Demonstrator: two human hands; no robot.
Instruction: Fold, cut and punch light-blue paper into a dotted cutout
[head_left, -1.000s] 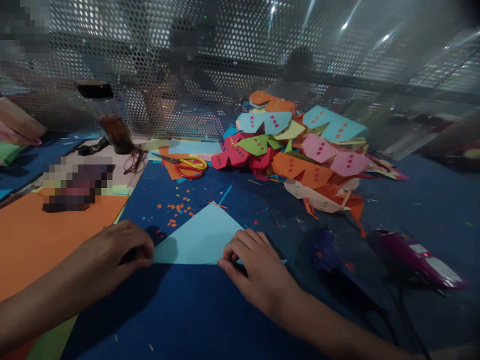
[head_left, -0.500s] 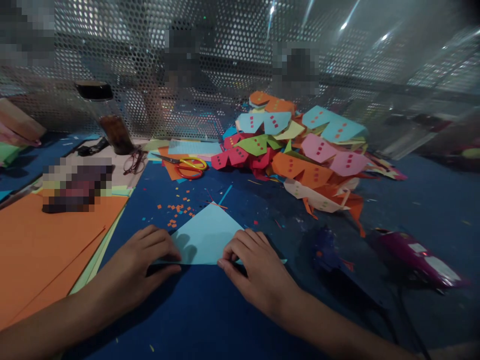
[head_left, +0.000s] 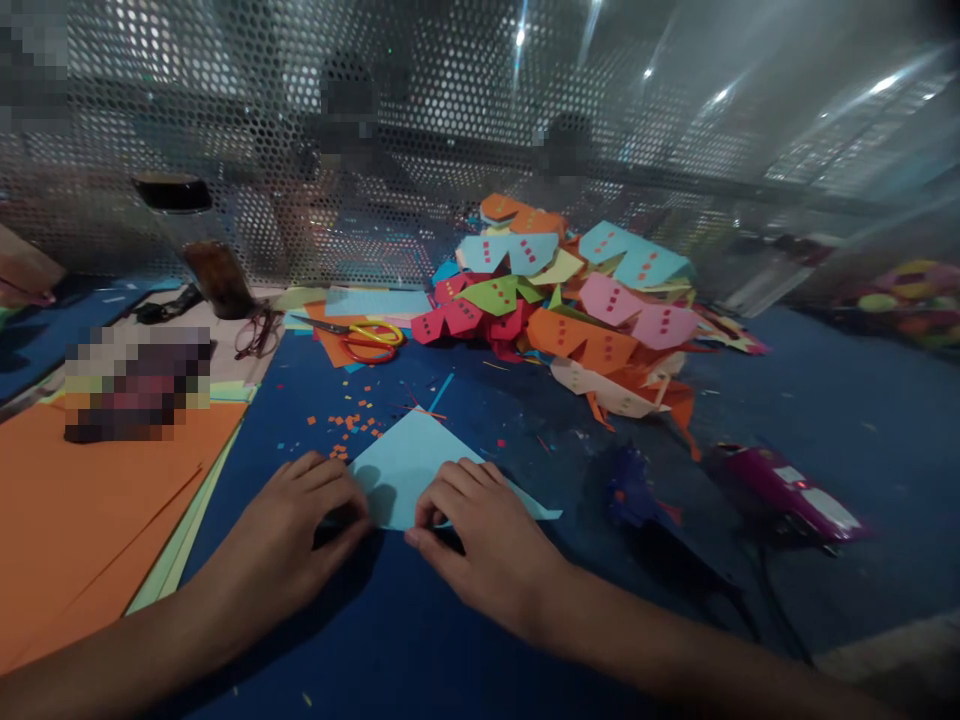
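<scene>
A light blue sheet of paper (head_left: 409, 465), folded into a triangle, lies on the blue tabletop with its point facing away from me. My left hand (head_left: 319, 515) pinches the left part of its near folded edge, thumb and fingertips together. On the same edge, a little right of the middle, my right hand (head_left: 480, 540) has its thumb and curled fingers closed on the paper. The triangle's right corner sticks out past my right hand, while its left corner is hidden behind my left hand.
Scissors (head_left: 367, 340) and small paper scraps (head_left: 352, 425) lie beyond the paper. A pile of coloured cut-paper shapes (head_left: 570, 310) stands at the back. Orange sheets (head_left: 97, 520) are at left, near a jar (head_left: 217, 270). A dark blue tool (head_left: 637, 495) and a purple device (head_left: 787, 490) lie right.
My left thumb and fingertips have come together at the paper's edge. My right hand has moved left along the fold, closer to my left hand. The view has shifted slightly.
</scene>
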